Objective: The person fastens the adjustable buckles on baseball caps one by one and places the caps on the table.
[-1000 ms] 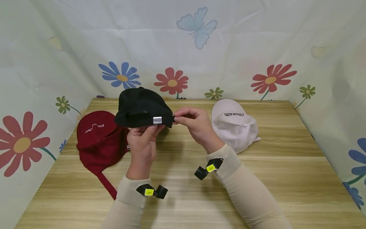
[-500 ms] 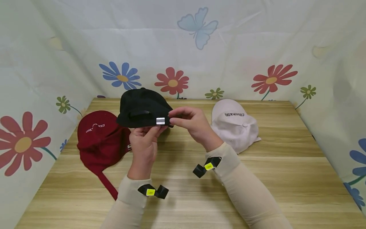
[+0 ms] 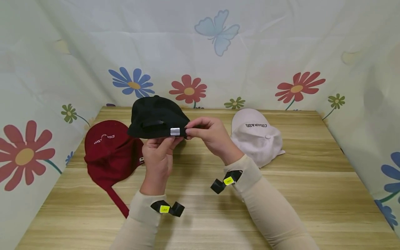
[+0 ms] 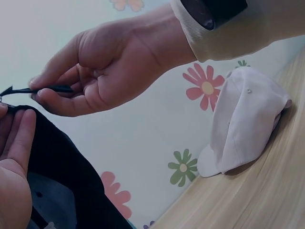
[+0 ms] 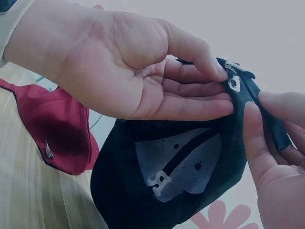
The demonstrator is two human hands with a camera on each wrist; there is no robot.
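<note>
A black baseball cap (image 3: 156, 116) is held up above the table, with its back strap and silver metal buckle (image 3: 175, 132) facing the head camera. The left hand (image 3: 158, 156) grips the cap's lower edge from below, thumb just under the buckle. In the right wrist view, its fingertips lie close beside the buckle (image 5: 233, 78). The right hand (image 3: 212, 137) pinches the black strap (image 4: 21, 90) at the cap's right side between thumb and fingers. The cap's inside, with a pale lining patch (image 5: 183, 157), shows in the right wrist view.
A red cap (image 3: 109, 152) lies on the wooden table (image 3: 200, 215) to the left, its long strap stretching toward the front. A white cap (image 3: 254, 139) lettered COLORADO lies on the right. A flower-printed curtain (image 3: 256, 59) encloses the back and sides.
The right hand has moved left, close to the buckle, and less strap shows between them. The black cap and left hand have shifted slightly right. The red and white caps stay put.
</note>
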